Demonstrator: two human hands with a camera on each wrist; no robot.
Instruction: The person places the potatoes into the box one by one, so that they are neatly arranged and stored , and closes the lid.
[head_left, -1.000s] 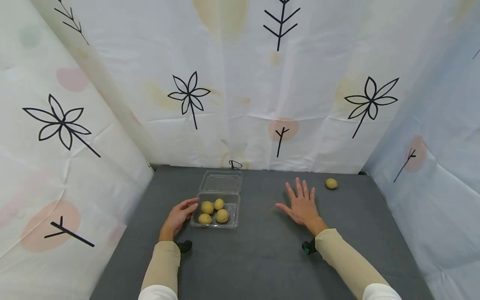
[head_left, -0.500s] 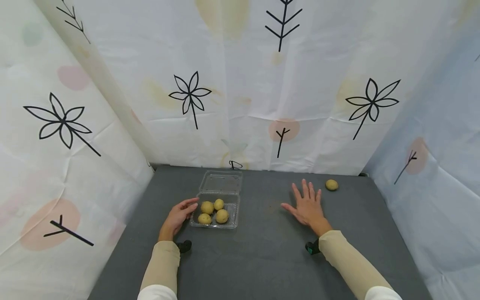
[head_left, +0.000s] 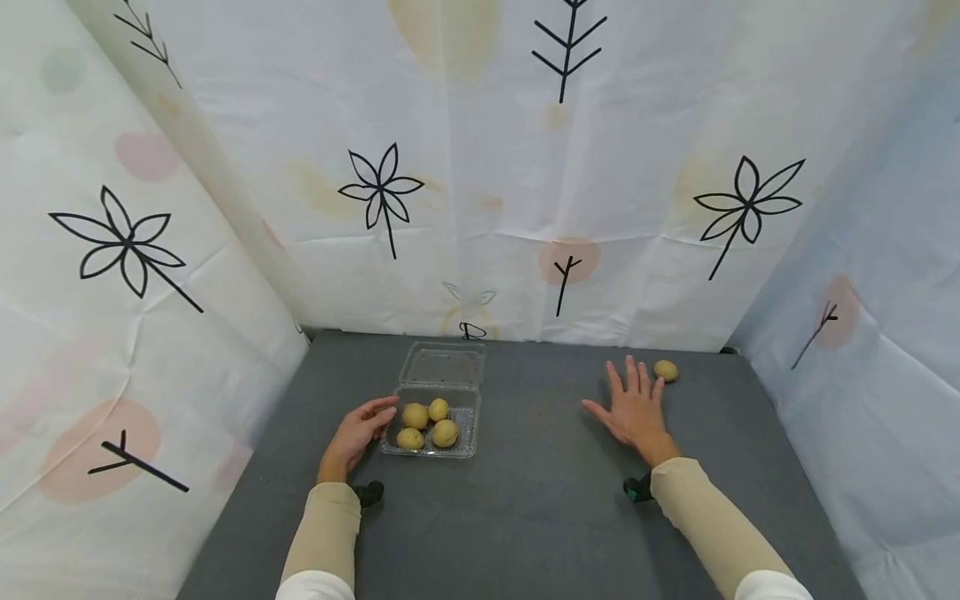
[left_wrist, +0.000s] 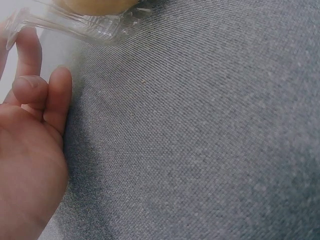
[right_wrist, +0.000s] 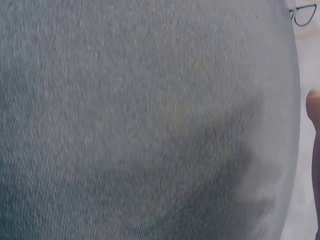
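Note:
In the head view a clear plastic clamshell container [head_left: 467,446] stands at centre-left with its lid [head_left: 444,364] laid back. Inside it are several small potatoes [head_left: 445,432]. My left hand [head_left: 356,435] pinches the container's left rim; in the left wrist view a fingertip [left_wrist: 29,42] meets the plastic edge [left_wrist: 75,31] below a potato [left_wrist: 100,4]. Over the right part of the table my right hand [head_left: 634,412] is spread with straight fingers, holding nothing. Just beyond its fingertips lies a single potato [head_left: 665,371]. Only the thumb [right_wrist: 313,107] shows in the right wrist view.
A grey cloth-covered table [head_left: 510,525] carries everything. White printed curtains [head_left: 480,167] rise along its back and both sides. A thin black loop of cord [head_left: 472,331] sits at the back edge behind the lid.
My right hand has moved rightward across the table, closer to the single potato, fingers still spread. My left hand and the container have stayed in place.

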